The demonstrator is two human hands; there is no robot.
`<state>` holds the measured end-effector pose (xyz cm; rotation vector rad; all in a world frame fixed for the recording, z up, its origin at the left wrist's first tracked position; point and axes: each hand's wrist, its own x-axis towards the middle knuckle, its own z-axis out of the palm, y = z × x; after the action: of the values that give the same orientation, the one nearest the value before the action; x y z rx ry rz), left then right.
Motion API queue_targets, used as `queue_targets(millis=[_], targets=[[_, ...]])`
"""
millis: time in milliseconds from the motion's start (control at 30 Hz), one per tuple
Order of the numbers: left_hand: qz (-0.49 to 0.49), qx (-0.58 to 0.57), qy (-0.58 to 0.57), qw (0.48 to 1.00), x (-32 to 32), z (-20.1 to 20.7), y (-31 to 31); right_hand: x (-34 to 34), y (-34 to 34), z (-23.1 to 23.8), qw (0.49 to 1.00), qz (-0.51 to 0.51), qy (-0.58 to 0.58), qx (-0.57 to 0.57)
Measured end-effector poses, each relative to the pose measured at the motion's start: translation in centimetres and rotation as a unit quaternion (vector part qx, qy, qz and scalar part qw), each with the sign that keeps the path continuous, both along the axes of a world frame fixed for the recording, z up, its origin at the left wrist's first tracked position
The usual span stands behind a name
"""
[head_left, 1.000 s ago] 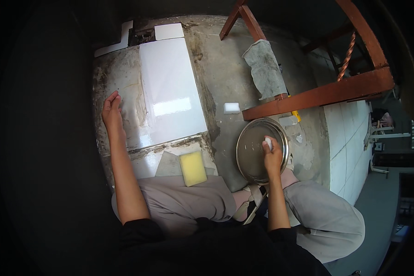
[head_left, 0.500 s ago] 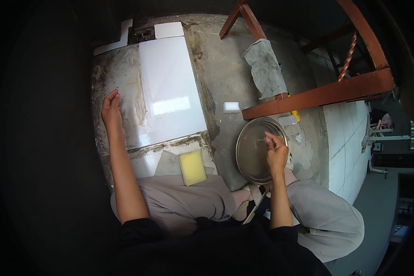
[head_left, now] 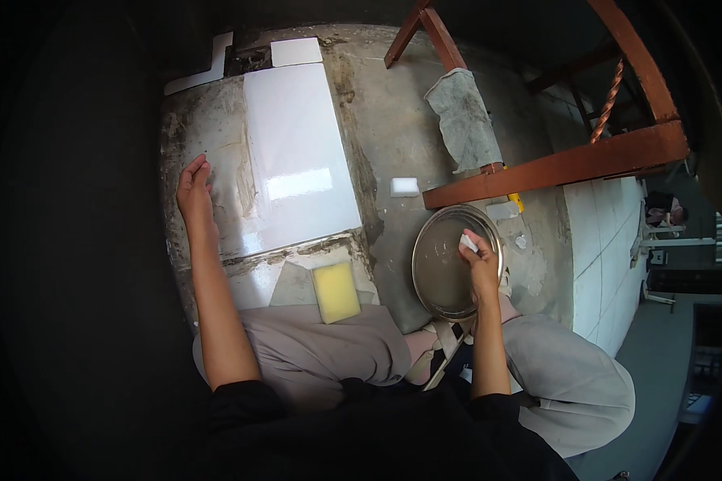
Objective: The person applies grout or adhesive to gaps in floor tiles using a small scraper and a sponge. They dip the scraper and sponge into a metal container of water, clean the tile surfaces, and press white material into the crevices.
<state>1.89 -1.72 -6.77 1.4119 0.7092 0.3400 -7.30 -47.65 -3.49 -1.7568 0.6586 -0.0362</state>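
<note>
Over a round metal basin (head_left: 415, 270) of murky water, my right hand (head_left: 483, 260) pinches a small white block (head_left: 468, 243), which looks like a foam sponge. My left hand (head_left: 194, 191) is at the stained, greyish part of the tiled surface (head_left: 223, 152), fingers loosely bent and holding nothing visible. Whether it touches the surface is unclear. Beside it lies a glossy white tile area (head_left: 297, 136). A yellow sponge (head_left: 336, 292) rests by my left knee.
Another white block (head_left: 404, 187) lies on the concrete floor. A reddish-brown frame (head_left: 553, 172) stands at the right, a grey cloth (head_left: 464, 120) draped over it. Near the basin are a grey scraper-like piece (head_left: 502, 211) and a yellow-handled item (head_left: 516, 202). White tiles (head_left: 606, 248) run along the right.
My right hand has turned and shifted slightly over the basin, and the white block now shows between its fingers. The left hand has barely moved.
</note>
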Motion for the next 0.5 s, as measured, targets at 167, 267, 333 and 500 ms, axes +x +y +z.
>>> queue_targets(millis=[167,267,333,500], targets=[[-0.005,0.001,-0.002,1.000,0.0,-0.2,0.2,-1.0,-0.2,-1.8,0.963,0.113,-0.001,-0.243],[-0.004,-0.002,-0.001,1.000,-0.1,-0.1,0.1,-1.3,1.7,-0.6,0.918,0.140,0.035,-0.370],[-0.003,-0.001,0.002,1.000,-0.1,-0.1,0.1,-1.6,1.2,-1.4,0.845,0.216,-0.007,-0.488],[-0.002,-0.004,-0.006,1.000,0.1,-0.1,-0.1,-1.1,-0.1,-1.2,0.929,0.172,-0.050,-0.324]])
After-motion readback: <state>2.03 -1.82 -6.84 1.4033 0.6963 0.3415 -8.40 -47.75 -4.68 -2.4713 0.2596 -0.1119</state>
